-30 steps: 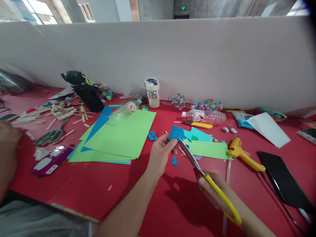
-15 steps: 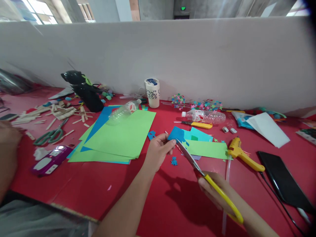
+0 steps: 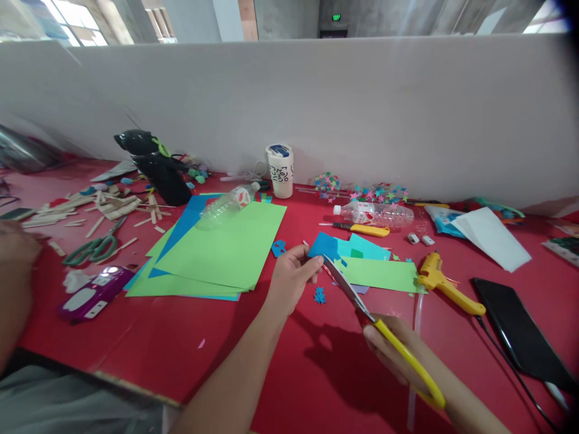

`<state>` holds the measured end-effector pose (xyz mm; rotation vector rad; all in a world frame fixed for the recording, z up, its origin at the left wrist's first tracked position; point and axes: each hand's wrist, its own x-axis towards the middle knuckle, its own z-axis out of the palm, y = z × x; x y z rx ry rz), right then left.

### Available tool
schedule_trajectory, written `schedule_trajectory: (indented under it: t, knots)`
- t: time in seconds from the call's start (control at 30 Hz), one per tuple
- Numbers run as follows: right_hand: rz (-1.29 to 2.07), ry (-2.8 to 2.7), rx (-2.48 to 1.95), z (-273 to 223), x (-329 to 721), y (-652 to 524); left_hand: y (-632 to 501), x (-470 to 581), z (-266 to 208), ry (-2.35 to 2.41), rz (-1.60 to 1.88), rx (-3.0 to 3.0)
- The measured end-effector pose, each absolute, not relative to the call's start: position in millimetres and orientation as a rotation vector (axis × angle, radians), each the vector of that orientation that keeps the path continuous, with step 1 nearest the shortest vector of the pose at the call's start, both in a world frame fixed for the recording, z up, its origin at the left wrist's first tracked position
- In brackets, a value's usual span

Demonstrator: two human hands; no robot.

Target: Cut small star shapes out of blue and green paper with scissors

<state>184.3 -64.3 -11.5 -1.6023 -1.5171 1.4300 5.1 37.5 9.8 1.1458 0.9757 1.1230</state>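
Between thumb and fingers, my left hand (image 3: 293, 276) pinches a small piece of blue paper (image 3: 324, 246) above the table. My right hand (image 3: 389, 346) is closed around the yellow handle of a pair of scissors (image 3: 350, 292). The blade tips reach the near edge of the blue paper, close to my left thumb. Below them, small blue paper cut-outs (image 3: 319, 295) lie on the red table (image 3: 289, 374). Another blue cut-out (image 3: 278, 247) rests just left of my left hand. A green paper strip (image 3: 382, 274) lies behind the scissors.
Green sheets (image 3: 221, 247) are stacked at left with a plastic bottle (image 3: 230, 204) on top. A yellow glue gun (image 3: 447, 284), a black phone-like slab (image 3: 520, 325) and a yellow cutter knife (image 3: 368, 230) lie right. Another person's hand (image 3: 18, 247) is at far left, near green scissors (image 3: 93, 248).
Almost nothing differs. Both hands, the blue paper and the scissors keep their places; the view has shifted very slightly.
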Motion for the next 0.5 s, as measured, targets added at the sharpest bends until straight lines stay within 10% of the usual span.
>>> schedule_trajectory:
  t: [0.5]
  knots:
    - [1.417, -1.611, -1.616, -16.9, 190.2, -59.9, 38.2, 5.2, 7.7, 0.957, 1.116, 1.112]
